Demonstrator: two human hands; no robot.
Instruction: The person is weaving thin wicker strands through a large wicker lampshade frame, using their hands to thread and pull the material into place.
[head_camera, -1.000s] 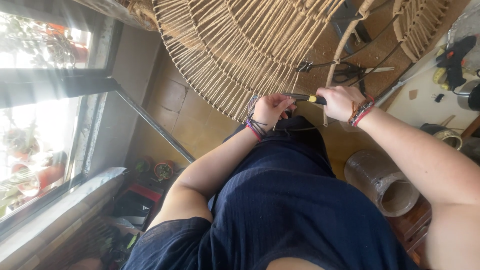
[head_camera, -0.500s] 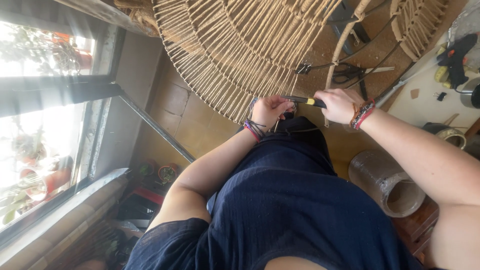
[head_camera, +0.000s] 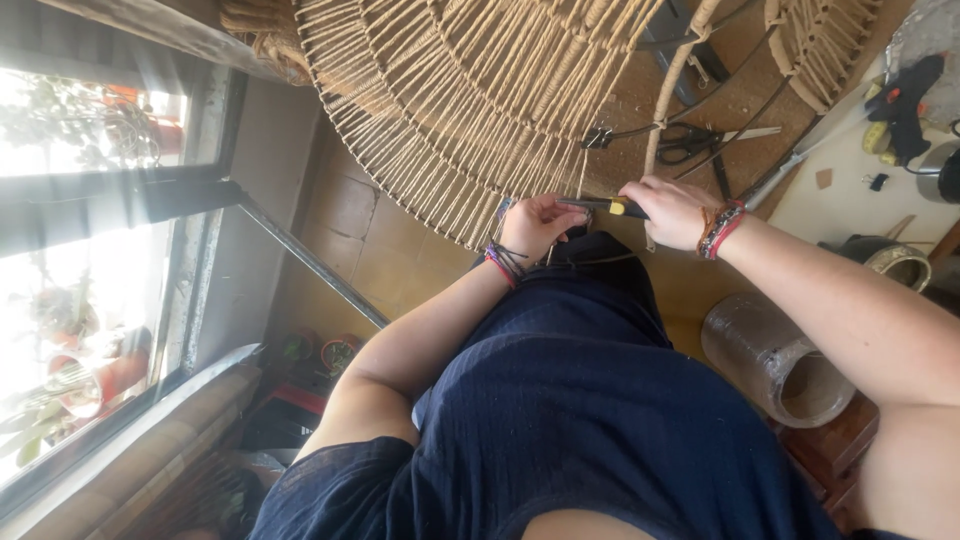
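Little is seen to have changed over the last second. The left hand (head_camera: 537, 224) and right hand (head_camera: 668, 208) have been drawn slightly closer together at the lower rim of the woven cane frame (head_camera: 470, 110), where the yellow-handled tool (head_camera: 610, 207) is gripped. The view has been tipped a little, so that the clear roll (head_camera: 775, 357) beside the right forearm is now seen slightly lower, and the window ledge (head_camera: 150, 410) has shifted in frame.
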